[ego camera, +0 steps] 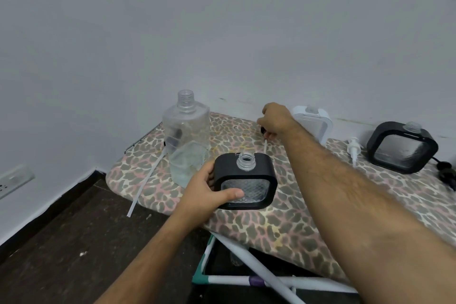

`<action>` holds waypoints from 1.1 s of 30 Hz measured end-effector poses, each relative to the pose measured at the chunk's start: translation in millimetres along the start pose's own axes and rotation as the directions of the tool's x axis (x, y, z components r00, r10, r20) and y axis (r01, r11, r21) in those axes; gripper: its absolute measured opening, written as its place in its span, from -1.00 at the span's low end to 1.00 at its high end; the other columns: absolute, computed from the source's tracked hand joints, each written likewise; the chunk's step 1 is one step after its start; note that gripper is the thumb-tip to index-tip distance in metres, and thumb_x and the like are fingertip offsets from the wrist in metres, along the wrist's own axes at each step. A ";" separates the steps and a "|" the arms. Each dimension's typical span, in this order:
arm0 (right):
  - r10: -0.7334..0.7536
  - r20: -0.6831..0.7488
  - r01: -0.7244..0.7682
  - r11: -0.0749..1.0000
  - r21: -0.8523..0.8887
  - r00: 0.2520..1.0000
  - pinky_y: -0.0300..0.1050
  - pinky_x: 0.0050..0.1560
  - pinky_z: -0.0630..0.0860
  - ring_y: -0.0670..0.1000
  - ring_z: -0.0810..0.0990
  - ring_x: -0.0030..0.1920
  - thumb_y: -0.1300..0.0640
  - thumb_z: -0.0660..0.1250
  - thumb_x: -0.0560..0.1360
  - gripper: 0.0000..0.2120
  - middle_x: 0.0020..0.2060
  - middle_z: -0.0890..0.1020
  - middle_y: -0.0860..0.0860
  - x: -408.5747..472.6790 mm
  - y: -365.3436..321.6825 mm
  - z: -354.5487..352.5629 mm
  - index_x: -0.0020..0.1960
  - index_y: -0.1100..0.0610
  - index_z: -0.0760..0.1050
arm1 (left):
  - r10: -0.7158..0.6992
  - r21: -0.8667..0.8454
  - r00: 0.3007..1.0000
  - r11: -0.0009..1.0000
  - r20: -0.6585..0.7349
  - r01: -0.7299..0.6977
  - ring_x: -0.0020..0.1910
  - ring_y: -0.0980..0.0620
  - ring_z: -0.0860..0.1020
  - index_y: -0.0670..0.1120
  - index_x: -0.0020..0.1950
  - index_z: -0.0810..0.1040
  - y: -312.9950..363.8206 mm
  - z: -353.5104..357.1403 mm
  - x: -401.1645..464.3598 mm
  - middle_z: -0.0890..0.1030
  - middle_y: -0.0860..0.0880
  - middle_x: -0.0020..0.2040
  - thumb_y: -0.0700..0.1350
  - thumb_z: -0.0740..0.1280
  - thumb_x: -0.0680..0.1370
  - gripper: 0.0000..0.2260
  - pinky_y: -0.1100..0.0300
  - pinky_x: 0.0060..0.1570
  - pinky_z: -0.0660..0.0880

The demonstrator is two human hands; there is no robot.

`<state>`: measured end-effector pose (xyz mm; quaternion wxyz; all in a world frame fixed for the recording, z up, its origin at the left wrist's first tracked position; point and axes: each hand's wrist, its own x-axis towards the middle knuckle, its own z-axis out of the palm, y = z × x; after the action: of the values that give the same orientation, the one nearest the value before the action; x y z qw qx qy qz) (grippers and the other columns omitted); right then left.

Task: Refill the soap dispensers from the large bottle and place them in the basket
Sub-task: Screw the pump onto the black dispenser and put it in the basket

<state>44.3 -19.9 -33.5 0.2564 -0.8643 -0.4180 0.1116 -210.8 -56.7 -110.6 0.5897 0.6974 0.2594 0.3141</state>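
The left hand (207, 190) holds a black soap bottle (245, 181) with its top off, standing on the spotted board (308, 219). The right hand (275, 118) seems to pinch a small pump (265, 136) farther back. Beside them, the big clear bottle (186, 136) stands open with a little liquid at the bottom.

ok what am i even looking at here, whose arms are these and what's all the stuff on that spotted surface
No machine here: one camera worn on a person's head looks down at their own bare arms. The left hand holds a black-framed soap dispenser, cap off, on a leopard-print board. The right hand reaches back and pinches a pump piece with a thin tube. Also on the board: a large clear bottle, open, a white dispenser, a white pump and a second black dispenser.
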 end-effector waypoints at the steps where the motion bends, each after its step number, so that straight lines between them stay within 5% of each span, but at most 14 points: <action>1: 0.000 0.009 0.000 1.000 -0.020 1.000 0.15 -0.11 0.69 0.18 0.74 -0.24 0.32 0.27 0.58 -0.87 -0.20 0.70 0.21 6.6 0.3 3.5 0.09 0.31 0.53 | 0.004 -0.004 1.000 1.000 0.000 -0.004 0.09 0.10 0.65 -0.02 0.27 0.51 -0.5 -0.3 0.3 0.68 0.02 0.11 -0.20 0.62 0.30 -0.41 0.28 -0.02 0.56; 4: 0.023 0.037 -0.018 0.994 -0.106 0.999 0.08 -0.07 0.69 0.15 0.73 -0.18 0.31 0.28 0.57 -0.91 -0.21 0.68 0.15 19.2 3.6 13.4 0.02 0.28 0.54 | 0.007 -0.012 1.000 1.000 -0.001 -0.007 0.12 0.07 0.64 -0.04 0.30 0.50 -1.4 -1.3 0.4 0.67 0.03 0.14 -0.10 0.60 0.26 -0.37 0.23 0.03 0.57; 8: 0.075 0.021 -0.069 0.976 -0.205 0.997 -0.10 -0.41 0.49 0.11 0.58 -0.26 0.33 0.31 0.53 -0.80 -0.34 0.53 0.08 26.8 11.9 25.1 -0.27 0.21 0.44 | 0.006 0.000 1.000 1.000 0.012 -0.006 0.13 0.07 0.64 -0.07 0.31 0.50 -0.9 -2.2 -0.2 0.67 0.02 0.14 -0.23 0.61 0.32 -0.40 0.24 0.04 0.56; 12: 0.060 -0.016 -0.062 0.971 -0.230 0.998 -0.11 -0.23 0.44 0.12 0.53 -0.18 0.34 0.30 0.53 -0.71 -0.24 0.54 0.09 27.0 12.5 29.0 -0.33 0.18 0.35 | 0.004 0.002 1.000 1.000 -0.001 -0.004 0.11 0.08 0.65 -0.08 0.30 0.51 -0.1 -1.3 -1.0 0.68 0.03 0.12 -0.32 0.56 0.35 -0.44 0.27 0.01 0.56; 17: 0.013 -0.004 -0.013 0.985 -0.175 1.000 -0.21 -0.33 0.49 0.02 0.61 -0.29 0.27 0.37 0.53 -0.94 -0.23 0.64 0.03 17.1 19.4 25.8 -0.09 0.23 0.61 | 0.007 0.002 1.000 1.000 -0.025 -0.007 0.10 0.06 0.65 -0.10 0.31 0.50 1.1 0.0 -3.8 0.68 -0.01 0.13 -0.32 0.56 0.35 -0.44 0.27 -0.01 0.56; 22: -0.024 0.033 0.029 0.985 -0.171 0.999 -0.17 -0.26 0.60 0.00 0.66 -0.21 0.26 0.43 0.50 -0.85 -0.09 0.72 0.01 -16.9 25.1 12.2 0.04 0.12 0.69 | -0.015 -0.009 0.999 1.000 -0.046 0.015 -0.02 0.22 0.65 0.01 0.21 0.50 7.5 3.5 -7.2 0.66 0.07 0.06 -0.33 0.56 0.35 -0.47 0.39 -0.11 0.54; 24: -0.040 0.030 0.044 0.991 -0.125 0.999 -0.19 -0.26 0.56 -0.04 0.64 -0.24 0.21 0.44 0.50 -0.82 -0.07 0.72 -0.02 -32.4 28.3 7.4 0.09 0.05 0.68 | -0.004 -0.003 0.999 1.000 -0.054 0.004 0.01 0.20 0.65 -0.02 0.24 0.47 9.8 4.2 -9.0 0.65 0.05 0.09 -0.27 0.57 0.34 -0.46 0.37 -0.09 0.54; 28: -0.090 -0.009 0.091 0.995 0.041 0.996 -0.09 0.04 0.61 -0.05 0.62 -0.11 0.16 0.44 0.49 -0.76 0.06 0.69 -0.04 -62.1 39.0 1.3 0.15 0.02 0.66 | 0.013 0.003 0.996 1.000 -0.093 -0.013 0.06 0.16 0.64 0.00 0.27 0.48 11.1 6.5 -13.6 0.66 0.05 0.12 -0.04 0.57 0.27 -0.40 0.31 -0.03 0.56; 33: -0.068 -0.078 0.095 0.899 0.427 0.995 -0.06 0.09 0.59 0.00 0.66 0.02 0.15 0.48 0.46 -0.77 0.00 0.69 0.00 -109.7 58.1 -9.6 0.11 0.09 0.65 | 0.007 0.022 0.994 1.000 -0.112 -0.005 0.06 0.16 0.64 0.06 0.23 0.50 9.2 8.5 -14.3 0.65 0.07 0.11 -0.13 0.57 0.39 -0.53 0.19 0.05 0.59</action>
<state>18.2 -138.9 -58.9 0.4576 -0.7714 -0.4108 0.1638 -214.2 -74.3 -104.4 0.5656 0.6858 0.2934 0.3517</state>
